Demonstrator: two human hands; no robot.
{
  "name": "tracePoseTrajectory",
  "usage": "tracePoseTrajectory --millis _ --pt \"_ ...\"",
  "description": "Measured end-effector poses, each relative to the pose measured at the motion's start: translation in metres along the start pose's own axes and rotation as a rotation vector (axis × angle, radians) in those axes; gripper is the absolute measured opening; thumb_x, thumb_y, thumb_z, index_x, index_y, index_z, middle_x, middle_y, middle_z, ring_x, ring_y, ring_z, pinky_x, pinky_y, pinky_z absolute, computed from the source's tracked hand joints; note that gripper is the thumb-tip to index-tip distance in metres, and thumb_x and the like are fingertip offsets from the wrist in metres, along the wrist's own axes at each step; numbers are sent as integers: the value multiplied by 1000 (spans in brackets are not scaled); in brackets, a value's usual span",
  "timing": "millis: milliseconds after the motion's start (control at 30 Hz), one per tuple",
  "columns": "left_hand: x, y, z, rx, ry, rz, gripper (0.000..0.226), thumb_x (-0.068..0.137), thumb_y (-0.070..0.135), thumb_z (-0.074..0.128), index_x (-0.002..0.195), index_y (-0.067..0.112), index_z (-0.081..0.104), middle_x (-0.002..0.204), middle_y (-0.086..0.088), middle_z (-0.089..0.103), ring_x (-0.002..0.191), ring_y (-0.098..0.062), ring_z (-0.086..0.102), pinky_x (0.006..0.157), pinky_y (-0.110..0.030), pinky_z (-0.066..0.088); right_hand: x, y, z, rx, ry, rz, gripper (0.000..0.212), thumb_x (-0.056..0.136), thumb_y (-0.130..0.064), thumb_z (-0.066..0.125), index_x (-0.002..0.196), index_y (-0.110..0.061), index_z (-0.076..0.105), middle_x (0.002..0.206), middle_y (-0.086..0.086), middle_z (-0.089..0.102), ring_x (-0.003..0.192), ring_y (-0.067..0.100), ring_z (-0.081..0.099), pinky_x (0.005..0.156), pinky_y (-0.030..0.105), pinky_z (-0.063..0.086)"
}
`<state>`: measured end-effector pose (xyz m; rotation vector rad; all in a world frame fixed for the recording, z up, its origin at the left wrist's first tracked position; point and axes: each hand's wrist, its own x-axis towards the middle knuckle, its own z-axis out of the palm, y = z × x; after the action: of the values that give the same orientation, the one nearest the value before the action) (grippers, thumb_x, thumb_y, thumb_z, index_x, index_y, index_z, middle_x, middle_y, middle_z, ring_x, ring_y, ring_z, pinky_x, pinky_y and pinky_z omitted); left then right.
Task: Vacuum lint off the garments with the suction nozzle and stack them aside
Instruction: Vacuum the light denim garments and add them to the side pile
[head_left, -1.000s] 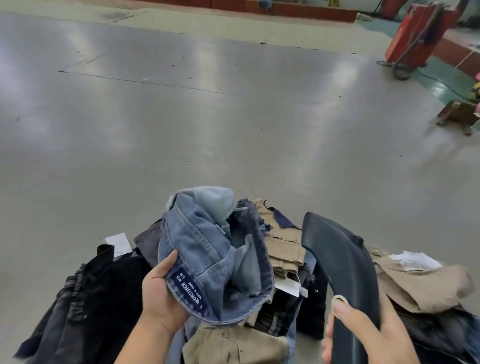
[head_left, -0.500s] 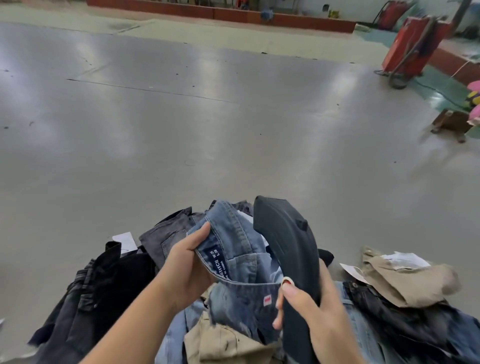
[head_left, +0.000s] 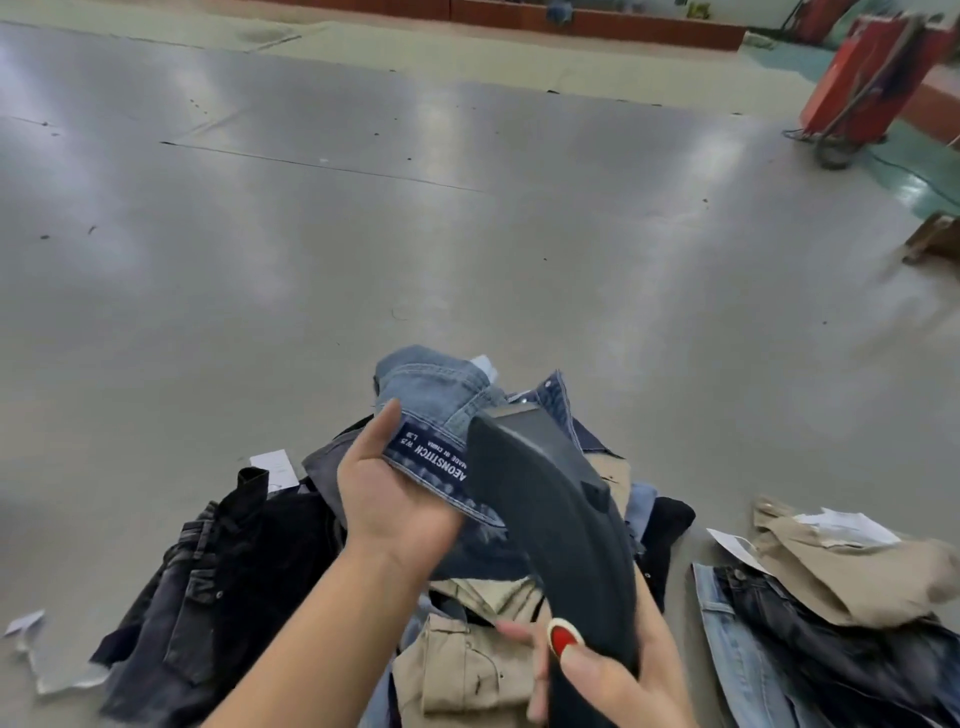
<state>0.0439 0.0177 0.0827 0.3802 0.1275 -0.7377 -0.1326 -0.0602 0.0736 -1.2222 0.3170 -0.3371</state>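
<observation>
A pair of light blue jeans (head_left: 436, 400) is held up above a heap of clothes (head_left: 467, 639) on the grey floor (head_left: 363, 234). The waistband, with its dark label (head_left: 431, 457), is pinched between the thumb and curled fingers of the left hand (head_left: 395, 499). A dark nozzle (head_left: 550, 525) is gripped low on its neck by the right hand (head_left: 597, 675), the thumb pressed on a red button (head_left: 563, 635), and its flat mouth is laid against the denim just beside the label.

The jeans are judged to be soft and limp, fairly heavy for cloth, and not fragile. Loose fabric is likely to be drawn into the nozzle mouth, so the cloth is best kept taut. The doubled, stitched waistband is the stiffest part and the soundest place to be held; a leg hem would serve as a second hold for spreading a panel flat. The nozzle looks rigid and smooth, and is best taken where it narrows, near the button.

A second pile (head_left: 831, 597) of denim and tan garments lies to the right, apart from the heap.
</observation>
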Motion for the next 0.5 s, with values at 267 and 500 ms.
tracePoseTrajectory --millis 267,500 --pt "-6 20 -3 142 -6 -85 44 80 28 53 111 1 70 114 -17 68 97 -35 69 76 -46 54 -5 -32 -40 -225 -48 38 69 48 -48 88 112 -48 63 76 12 72 65 27 70 65 30 55" --pt "-4 16 -7 166 51 -66 47 77 32 53 114 7 66 119 -16 67 94 -34 68 88 -50 47 3 -43 -28 -648 -243 149 56 59 -54 65 108 -73 43 107 -28 65 97 -4 63 76 11 50"
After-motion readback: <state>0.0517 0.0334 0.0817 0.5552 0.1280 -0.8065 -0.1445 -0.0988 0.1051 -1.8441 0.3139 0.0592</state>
